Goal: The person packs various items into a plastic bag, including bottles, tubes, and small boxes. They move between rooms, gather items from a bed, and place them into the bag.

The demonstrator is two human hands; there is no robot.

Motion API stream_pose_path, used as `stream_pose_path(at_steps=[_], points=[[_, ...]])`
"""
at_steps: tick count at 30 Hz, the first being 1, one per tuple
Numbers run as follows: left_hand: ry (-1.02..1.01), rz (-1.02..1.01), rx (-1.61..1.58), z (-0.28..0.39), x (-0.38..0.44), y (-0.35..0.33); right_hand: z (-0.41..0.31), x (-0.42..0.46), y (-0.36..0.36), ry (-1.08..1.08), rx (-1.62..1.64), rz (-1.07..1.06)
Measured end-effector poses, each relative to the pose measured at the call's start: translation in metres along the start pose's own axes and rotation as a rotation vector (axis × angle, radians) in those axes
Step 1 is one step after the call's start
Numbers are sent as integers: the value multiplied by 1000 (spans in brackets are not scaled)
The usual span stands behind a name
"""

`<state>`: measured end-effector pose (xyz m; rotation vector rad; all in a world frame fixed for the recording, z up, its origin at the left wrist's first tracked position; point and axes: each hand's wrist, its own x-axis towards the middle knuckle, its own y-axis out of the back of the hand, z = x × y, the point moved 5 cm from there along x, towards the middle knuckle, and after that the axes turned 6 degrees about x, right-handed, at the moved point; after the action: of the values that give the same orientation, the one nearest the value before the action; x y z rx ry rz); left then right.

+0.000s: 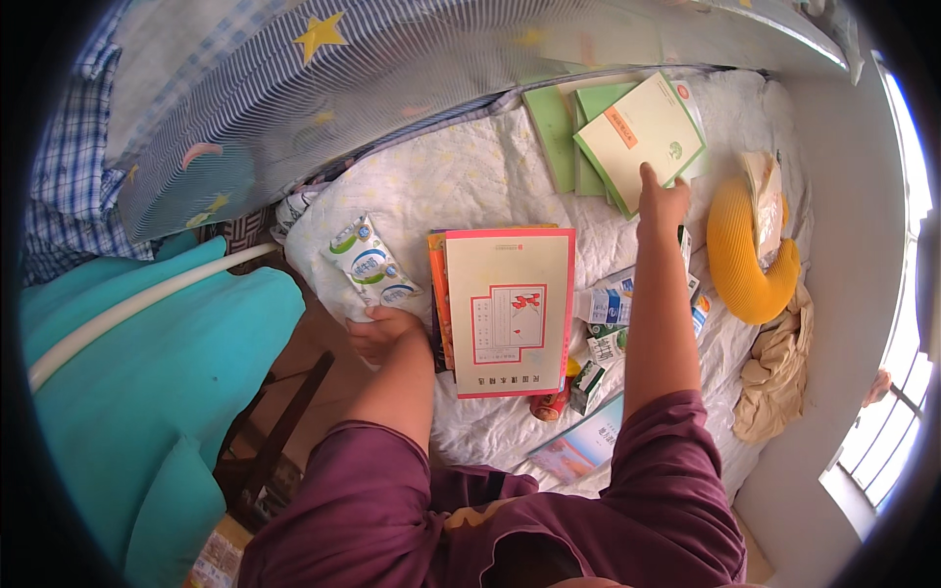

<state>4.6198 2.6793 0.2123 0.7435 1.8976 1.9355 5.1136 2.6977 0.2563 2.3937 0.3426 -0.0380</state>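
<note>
My right hand [664, 203] grips the near edge of a cream notebook with a green border [654, 132], thumb on its cover and fingers at the edge. That notebook lies tilted over other green-covered books [551, 140]. At the bed's left edge, my left hand [386, 334] rests on the white quilt [470, 176], its fingers partly hidden. Just beyond it lies a white, green and blue plastic milk pouch [371, 261]. I cannot tell if they touch. Between my arms sits a stack of books, topped by a cream book with a red border [507, 257].
Milk cartons [609, 345], a red can [550, 406] and a picture-covered book [577, 448] lie near my right arm. Beyond are a yellow ribbed neck pillow [735, 272] and crumpled brown paper [772, 375]. A turquoise-covered chair [169, 345] stands left; netting [382, 81] hangs behind.
</note>
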Motion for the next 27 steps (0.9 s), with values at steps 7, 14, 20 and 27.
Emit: stream_pose_path(at_steps=[7, 14, 20, 27], points=[[26, 7, 66, -4, 0, -6, 22, -7, -32, -140, 186, -206], [49, -63, 60, -5, 3, -7, 1, -54, -58, -649, 746, -120], [61, -99, 36, -1, 0, 0, 28, -6, -35, -353, 375, -57], [20, -71, 51, -4, 0, -6, 13, 21, -34, -595, 501, -74]])
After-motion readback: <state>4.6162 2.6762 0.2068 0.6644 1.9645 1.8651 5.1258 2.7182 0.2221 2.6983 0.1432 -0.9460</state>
